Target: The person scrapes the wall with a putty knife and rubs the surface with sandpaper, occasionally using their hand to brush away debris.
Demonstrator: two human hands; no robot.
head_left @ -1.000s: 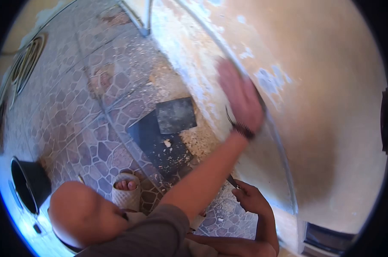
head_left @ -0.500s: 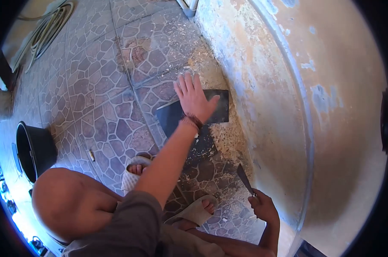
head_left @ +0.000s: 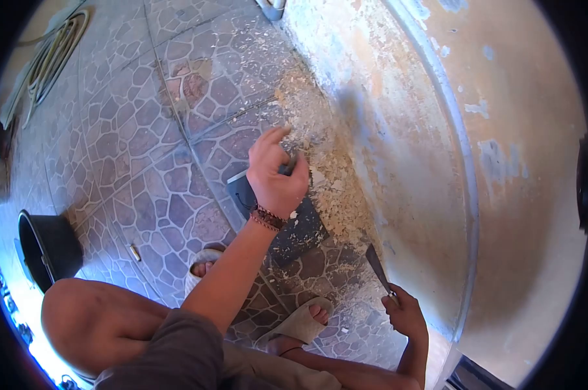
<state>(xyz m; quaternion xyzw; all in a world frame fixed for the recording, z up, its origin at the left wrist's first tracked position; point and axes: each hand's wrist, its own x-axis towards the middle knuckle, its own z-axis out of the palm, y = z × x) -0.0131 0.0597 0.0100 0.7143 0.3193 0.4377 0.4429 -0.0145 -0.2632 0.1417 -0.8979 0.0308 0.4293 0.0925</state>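
Note:
My left hand [head_left: 274,175], with a braided bracelet on the wrist, has its fingers curled over a flat black sheet [head_left: 300,231] on the floor. A dark edge shows between thumb and fingers. Light flakes are scattered on the sheet's lower part. Down at the right, my right hand [head_left: 406,312] is closed round the handle of a scraper [head_left: 377,268], its dark blade pointing up toward the foot of the wall. Beside the sheet lies a heap of pale paint flakes [head_left: 339,195].
The peeling wall [head_left: 411,169] rises close on the right. A black bucket [head_left: 59,244] stands at left on the stone-patterned floor [head_left: 167,188], and a coiled hose [head_left: 57,55] lies at upper left. My sandalled feet are just below the sheet.
My left hand went from spread flat over the sheet to curled on it, moving slightly left. The sheet's right part no longer covers the flakes by the wall. The right hand barely moved.

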